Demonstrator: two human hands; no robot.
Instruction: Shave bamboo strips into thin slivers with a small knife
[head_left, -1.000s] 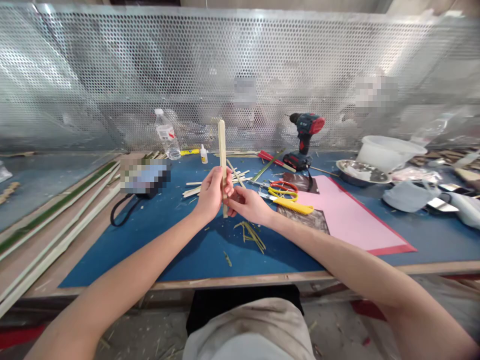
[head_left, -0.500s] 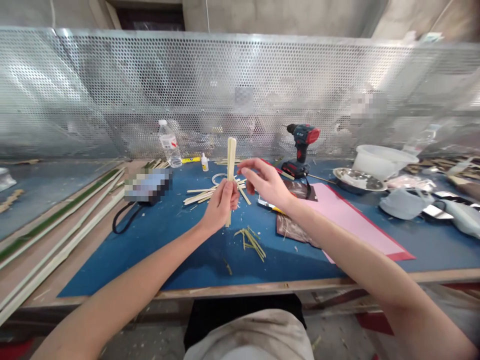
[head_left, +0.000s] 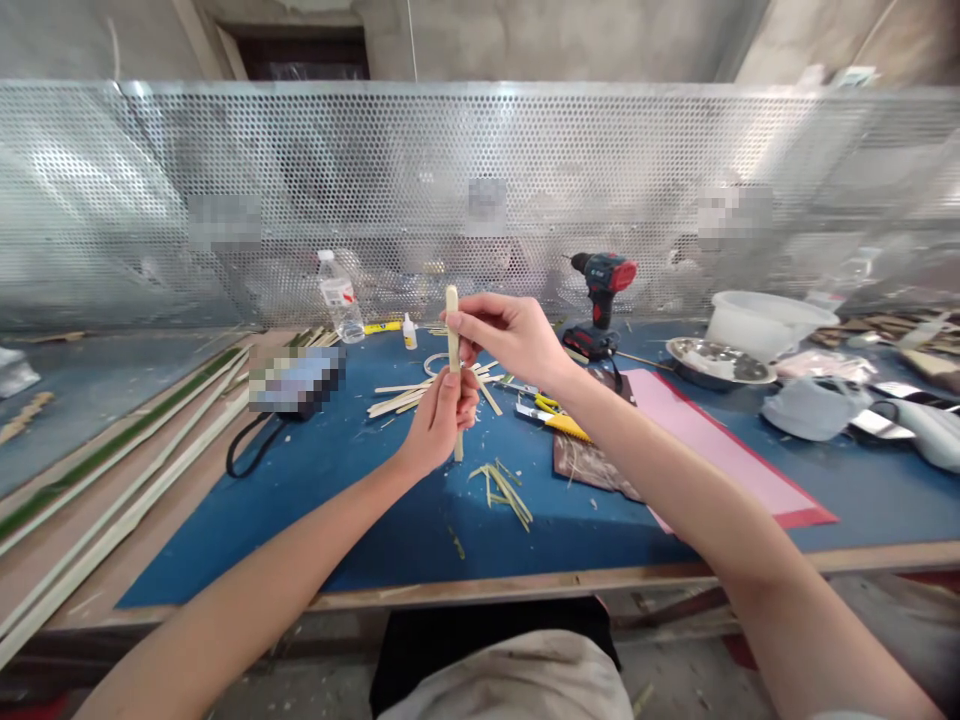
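I hold a pale bamboo strip (head_left: 453,350) upright above the blue mat (head_left: 360,500). My left hand (head_left: 441,415) is closed round its lower half. My right hand (head_left: 504,335) pinches the strip near its top end with thumb and fingers. Thin bamboo shavings (head_left: 506,485) lie on the mat just below my hands. Several cut bamboo strips (head_left: 409,390) lie behind my left hand.
Yellow-handled scissors and a yellow knife (head_left: 559,420) lie right of my hands, by a pink sheet (head_left: 705,440). A cordless drill (head_left: 604,295), water bottle (head_left: 337,295), glue bottle (head_left: 407,330), metal dish (head_left: 716,362) and white tub (head_left: 765,320) stand along the perforated screen. Long bamboo slats (head_left: 112,470) lie at left.
My right hand let go of the strip's lower end, rose, and now pinches it near the top. The strip sits lower in my left hand's grip.
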